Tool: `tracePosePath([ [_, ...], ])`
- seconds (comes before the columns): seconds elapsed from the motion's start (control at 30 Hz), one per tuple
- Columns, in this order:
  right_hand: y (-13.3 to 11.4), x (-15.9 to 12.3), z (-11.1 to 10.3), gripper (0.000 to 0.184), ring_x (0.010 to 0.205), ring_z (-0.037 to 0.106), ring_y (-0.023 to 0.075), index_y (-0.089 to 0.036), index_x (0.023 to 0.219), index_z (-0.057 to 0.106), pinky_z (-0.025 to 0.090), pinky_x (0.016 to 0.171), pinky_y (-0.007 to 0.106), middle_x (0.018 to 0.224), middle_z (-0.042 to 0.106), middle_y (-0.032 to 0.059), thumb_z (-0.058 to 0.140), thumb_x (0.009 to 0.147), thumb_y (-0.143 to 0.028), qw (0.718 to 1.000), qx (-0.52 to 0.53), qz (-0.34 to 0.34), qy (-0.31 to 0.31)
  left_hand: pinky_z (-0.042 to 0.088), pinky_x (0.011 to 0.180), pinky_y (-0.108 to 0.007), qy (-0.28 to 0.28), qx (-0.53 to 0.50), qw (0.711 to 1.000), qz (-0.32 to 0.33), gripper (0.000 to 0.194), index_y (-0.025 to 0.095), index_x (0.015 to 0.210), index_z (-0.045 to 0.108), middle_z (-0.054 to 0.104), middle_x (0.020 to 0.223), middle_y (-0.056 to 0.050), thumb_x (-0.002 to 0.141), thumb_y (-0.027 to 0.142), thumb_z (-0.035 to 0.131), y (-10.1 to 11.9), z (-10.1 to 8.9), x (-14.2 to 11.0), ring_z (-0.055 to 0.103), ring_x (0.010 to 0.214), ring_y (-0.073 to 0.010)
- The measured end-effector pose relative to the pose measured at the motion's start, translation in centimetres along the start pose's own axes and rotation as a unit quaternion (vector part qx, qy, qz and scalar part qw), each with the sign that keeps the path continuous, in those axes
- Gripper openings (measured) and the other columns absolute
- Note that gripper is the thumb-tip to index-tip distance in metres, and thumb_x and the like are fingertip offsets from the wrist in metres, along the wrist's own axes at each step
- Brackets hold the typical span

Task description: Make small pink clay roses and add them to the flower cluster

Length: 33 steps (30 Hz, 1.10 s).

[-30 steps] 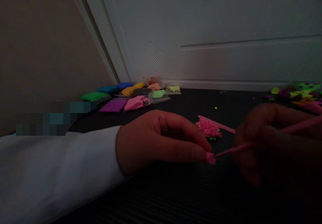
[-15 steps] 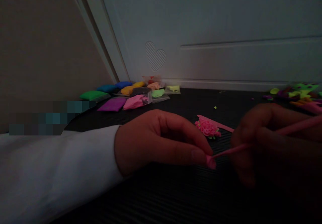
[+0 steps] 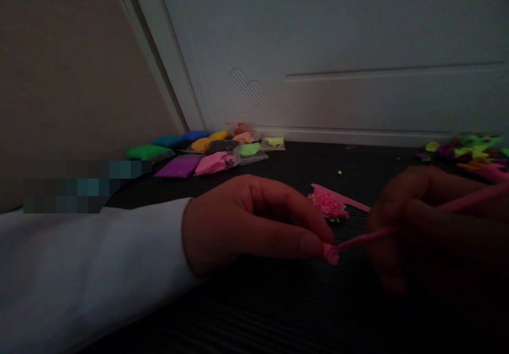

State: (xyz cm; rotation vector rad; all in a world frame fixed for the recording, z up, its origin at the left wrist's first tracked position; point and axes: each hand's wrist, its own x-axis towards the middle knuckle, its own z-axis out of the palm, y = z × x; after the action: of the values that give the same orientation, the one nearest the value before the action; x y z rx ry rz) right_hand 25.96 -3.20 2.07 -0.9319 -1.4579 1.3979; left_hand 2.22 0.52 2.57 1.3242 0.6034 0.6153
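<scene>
Between thumb and fingertips, my left hand [image 3: 262, 219] pinches a small piece of pink clay [image 3: 331, 253]. My right hand [image 3: 417, 227] is closed around a thin pink modelling tool [image 3: 473, 197], held much like a pen. The tool's narrow tip is right at the clay piece; whether it touches cannot be made out. Behind my fingers a ruffled pink clay flower [image 3: 328, 203] with bits of green lies on the dark tabletop. A second flat pink tool [image 3: 350, 200] lies along the flower's far side, its right end hidden by my right hand.
Several bags of coloured clay, among them a purple one [image 3: 177, 167] and a green one [image 3: 150, 152], lie at the back left. Colourful clay pieces [image 3: 477, 150] are heaped at the back right. A pale panel [image 3: 358, 99] rises behind the dark table [image 3: 254, 311].
The tool tip has drawn slightly away from the clay piece and looks turned. My left fingers have shifted a little left, with the clay still pinched. The view has tilted slightly.
</scene>
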Motion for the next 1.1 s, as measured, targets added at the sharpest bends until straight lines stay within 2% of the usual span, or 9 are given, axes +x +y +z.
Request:
tracePosePath([
  [0.1, 0.8, 0.0, -0.5, 0.018, 0.058, 0.069, 0.0102, -0.036, 0.085, 0.079, 0.058, 0.056, 0.012, 0.066, 0.075, -0.0037, 0.073, 0.095, -0.050, 1.000, -0.003, 0.018, -0.001, 0.053, 0.075, -0.013, -0.001, -0.009, 1.000, 0.002, 0.014, 0.021, 0.084, 0.085, 0.079, 0.078, 0.005, 0.086, 0.008, 0.078, 0.0, 0.0, 0.1, 0.070, 0.075, -0.0057],
  [0.27, 1.4, 0.5, -0.6, 0.018, 0.055, 0.069, 0.0121, -0.035, 0.085, 0.079, 0.057, 0.051, 0.014, 0.064, 0.075, -0.0034, 0.078, 0.090, -0.053, 0.998, -0.018, -0.051, 0.012, 0.054, 0.075, -0.013, -0.010, -0.005, 1.000, -0.001, 0.014, 0.021, 0.084, 0.085, 0.079, 0.078, 0.004, 0.087, 0.009, 0.078, 0.1, 0.0, 0.1, 0.070, 0.076, -0.0067],
  [0.43, -0.2, 0.1, 0.3, 0.019, 0.064, 0.068, 0.0063, -0.032, 0.082, 0.080, 0.054, 0.061, 0.005, 0.069, 0.076, -0.0042, 0.079, 0.091, -0.049, 0.998, 0.026, 0.048, 0.007, 0.054, 0.074, -0.014, -0.004, 0.005, 1.000, 0.003, 0.016, 0.023, 0.083, 0.085, 0.080, 0.078, 0.004, 0.086, 0.010, 0.078, 0.1, 0.0, 0.0, 0.070, 0.075, -0.0073],
  [0.63, -0.1, -0.3, 0.2, 0.015, 0.061, 0.071, 0.0094, -0.034, 0.083, 0.080, 0.060, 0.062, 0.012, 0.068, 0.076, -0.0039, 0.078, 0.091, -0.047, 0.998, 0.036, 0.044, 0.006, 0.053, 0.074, -0.013, -0.006, -0.003, 1.000, 0.005, 0.014, 0.022, 0.085, 0.085, 0.080, 0.078, 0.005, 0.086, 0.010, 0.079, 0.0, -0.1, 0.0, 0.070, 0.075, -0.0058],
  [0.77, -0.4, -0.3, 0.4, 0.018, 0.064, 0.068, 0.0060, -0.033, 0.083, 0.080, 0.053, 0.061, 0.005, 0.068, 0.076, -0.0051, 0.078, 0.091, -0.049, 0.997, 0.040, 0.061, 0.002, 0.054, 0.075, -0.013, -0.001, -0.006, 1.000, 0.001, 0.015, 0.021, 0.084, 0.085, 0.080, 0.078, 0.006, 0.086, 0.009, 0.079, 0.0, -0.1, 0.0, 0.070, 0.075, -0.0053],
  [0.87, -0.1, 0.0, 0.2, 0.017, 0.065, 0.069, 0.0066, -0.033, 0.082, 0.080, 0.054, 0.063, 0.006, 0.070, 0.076, -0.0052, 0.079, 0.091, -0.047, 0.999, 0.025, 0.035, 0.006, 0.054, 0.075, -0.013, -0.001, 0.001, 1.000, 0.001, 0.016, 0.022, 0.083, 0.085, 0.080, 0.078, 0.006, 0.086, 0.008, 0.077, 0.1, 0.0, 0.2, 0.070, 0.076, -0.0058],
  [0.97, 1.2, 0.5, -0.2, 0.017, 0.060, 0.069, 0.0096, -0.036, 0.082, 0.080, 0.056, 0.056, 0.010, 0.067, 0.074, -0.0051, 0.078, 0.090, -0.052, 0.999, -0.007, -0.042, 0.008, 0.052, 0.073, -0.014, 0.008, -0.014, 1.000, 0.007, 0.012, 0.021, 0.080, 0.085, 0.079, 0.075, 0.005, 0.082, 0.009, 0.082, 0.0, 0.0, 0.3, 0.069, 0.073, -0.0062],
  [1.03, 2.1, 0.7, -0.5, 0.020, 0.059, 0.067, 0.0115, -0.038, 0.080, 0.078, 0.056, 0.052, 0.013, 0.066, 0.073, -0.0056, 0.077, 0.089, -0.056, 0.998, -0.015, -0.058, 0.023, 0.051, 0.070, -0.014, 0.031, -0.052, 0.998, 0.006, 0.007, 0.020, 0.075, 0.084, 0.077, 0.070, 0.004, 0.077, 0.017, 0.089, -0.1, 0.0, 0.4, 0.068, 0.070, -0.0061],
  [1.1, 2.6, 0.7, -0.7, 0.021, 0.059, 0.065, 0.0119, -0.037, 0.078, 0.077, 0.057, 0.056, 0.014, 0.065, 0.070, -0.0050, 0.077, 0.089, -0.055, 0.996, -0.032, -0.052, 0.059, 0.051, 0.068, -0.014, 0.046, -0.087, 0.995, -0.001, 0.015, 0.021, 0.070, 0.082, 0.076, 0.067, 0.004, 0.073, 0.028, 0.095, -0.3, -0.1, 0.4, 0.067, 0.068, -0.0063],
])
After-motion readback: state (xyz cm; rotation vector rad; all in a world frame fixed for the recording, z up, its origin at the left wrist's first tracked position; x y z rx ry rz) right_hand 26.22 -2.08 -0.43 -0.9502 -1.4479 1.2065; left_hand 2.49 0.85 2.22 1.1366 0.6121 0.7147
